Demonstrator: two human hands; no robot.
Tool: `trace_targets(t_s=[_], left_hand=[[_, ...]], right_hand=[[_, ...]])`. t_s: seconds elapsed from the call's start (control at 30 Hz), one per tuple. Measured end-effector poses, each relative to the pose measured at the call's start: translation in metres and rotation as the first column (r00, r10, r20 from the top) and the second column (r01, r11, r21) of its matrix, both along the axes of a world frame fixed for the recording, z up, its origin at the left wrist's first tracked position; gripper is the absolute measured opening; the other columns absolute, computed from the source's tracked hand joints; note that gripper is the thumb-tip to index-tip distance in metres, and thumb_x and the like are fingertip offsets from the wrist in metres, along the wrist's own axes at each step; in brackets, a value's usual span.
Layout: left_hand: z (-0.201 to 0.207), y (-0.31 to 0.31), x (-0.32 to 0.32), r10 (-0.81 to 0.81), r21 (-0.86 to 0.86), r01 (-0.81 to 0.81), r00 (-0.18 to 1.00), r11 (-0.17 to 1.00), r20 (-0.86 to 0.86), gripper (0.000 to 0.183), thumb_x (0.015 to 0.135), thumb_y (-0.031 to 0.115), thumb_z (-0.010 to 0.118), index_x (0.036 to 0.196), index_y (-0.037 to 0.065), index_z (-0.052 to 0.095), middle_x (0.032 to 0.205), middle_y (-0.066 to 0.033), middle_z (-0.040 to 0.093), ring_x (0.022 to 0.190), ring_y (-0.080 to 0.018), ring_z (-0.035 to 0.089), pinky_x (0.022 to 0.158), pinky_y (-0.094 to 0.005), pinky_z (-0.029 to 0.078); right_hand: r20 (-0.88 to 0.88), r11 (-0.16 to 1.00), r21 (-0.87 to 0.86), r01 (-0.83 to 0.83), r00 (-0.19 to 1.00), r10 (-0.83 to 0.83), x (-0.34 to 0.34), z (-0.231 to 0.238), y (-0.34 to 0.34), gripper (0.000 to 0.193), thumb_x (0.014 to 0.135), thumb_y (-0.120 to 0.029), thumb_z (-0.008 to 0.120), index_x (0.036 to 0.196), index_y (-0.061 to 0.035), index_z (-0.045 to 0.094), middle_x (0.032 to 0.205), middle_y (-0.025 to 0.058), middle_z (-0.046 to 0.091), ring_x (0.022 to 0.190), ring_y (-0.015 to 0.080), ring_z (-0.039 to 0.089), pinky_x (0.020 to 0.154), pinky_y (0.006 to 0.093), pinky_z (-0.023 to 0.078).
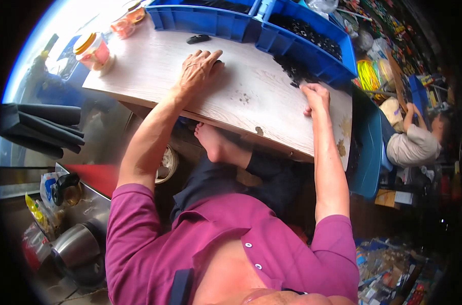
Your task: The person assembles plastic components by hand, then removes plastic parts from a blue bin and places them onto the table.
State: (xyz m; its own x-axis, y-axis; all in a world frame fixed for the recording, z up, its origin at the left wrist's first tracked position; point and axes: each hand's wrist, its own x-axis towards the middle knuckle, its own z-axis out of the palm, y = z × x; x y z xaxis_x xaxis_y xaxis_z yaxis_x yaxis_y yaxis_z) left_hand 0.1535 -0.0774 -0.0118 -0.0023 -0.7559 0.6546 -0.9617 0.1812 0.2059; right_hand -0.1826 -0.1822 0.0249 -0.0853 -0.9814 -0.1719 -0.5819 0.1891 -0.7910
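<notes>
My left hand [198, 68] is at the left middle of the pale wooden table [236, 91], its fingers curled over a small black piece [218, 62] that is mostly hidden. Just beyond it lies a separate black oblong piece [198, 38]. On the right, my right hand [316, 98] has its fingers closed in a pinch, beside a loose pile of small black parts [293, 70]. Whatever sits between those fingertips is too small to make out. Behind the pile stands a blue bin [305, 56] holding many more small black parts.
Another blue bin [200, 20] stands at the table's far edge. A jar with an orange lid [92, 51] is at the left corner. Right of the table is a teal tub [366, 147]; a co-worker [414, 142] sits beyond it. A metal kettle [77, 246] stands lower left.
</notes>
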Motion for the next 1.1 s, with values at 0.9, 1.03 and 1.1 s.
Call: trace_targets(t_s=[0.9,1.03,1.1], left_hand=[[0.002,0.032,0.001,0.188,0.077,-0.191,0.981,0.979,0.044,0.028,0.084,0.019,0.066,0.110,0.009,0.063,0.108,-0.0118,0.064,0.104,-0.0331,0.057,0.090,-0.0445,0.046],[-0.005,0.023,0.010,0.217,0.096,-0.210,0.973,0.973,-0.073,0.028,0.085,0.015,0.063,0.113,0.009,0.063,0.105,-0.0102,0.066,0.100,-0.0313,0.060,0.088,-0.0439,0.046],[-0.004,0.020,0.009,0.079,0.077,-0.074,0.995,0.994,-0.058,0.025,0.087,0.015,0.062,0.111,0.009,0.065,0.105,-0.0101,0.066,0.100,-0.0326,0.059,0.086,-0.0437,0.046]], right_hand=[[-0.188,0.989,-0.113,-0.100,0.979,0.078,0.007,0.003,0.012,0.020,0.076,-0.027,0.076,0.089,-0.0125,0.073,0.064,0.0043,0.064,0.042,0.0150,0.056,0.039,0.0291,0.050],[-0.228,0.986,-0.091,-0.143,0.966,0.120,0.011,0.006,0.011,0.018,0.078,-0.029,0.072,0.086,-0.0136,0.073,0.070,0.0060,0.068,0.045,0.0179,0.060,0.044,0.0307,0.053],[-0.242,0.987,-0.085,-0.134,0.964,0.110,0.011,0.006,0.011,0.016,0.078,-0.029,0.072,0.086,-0.0146,0.073,0.070,0.0061,0.068,0.045,0.0186,0.061,0.044,0.0310,0.053]])
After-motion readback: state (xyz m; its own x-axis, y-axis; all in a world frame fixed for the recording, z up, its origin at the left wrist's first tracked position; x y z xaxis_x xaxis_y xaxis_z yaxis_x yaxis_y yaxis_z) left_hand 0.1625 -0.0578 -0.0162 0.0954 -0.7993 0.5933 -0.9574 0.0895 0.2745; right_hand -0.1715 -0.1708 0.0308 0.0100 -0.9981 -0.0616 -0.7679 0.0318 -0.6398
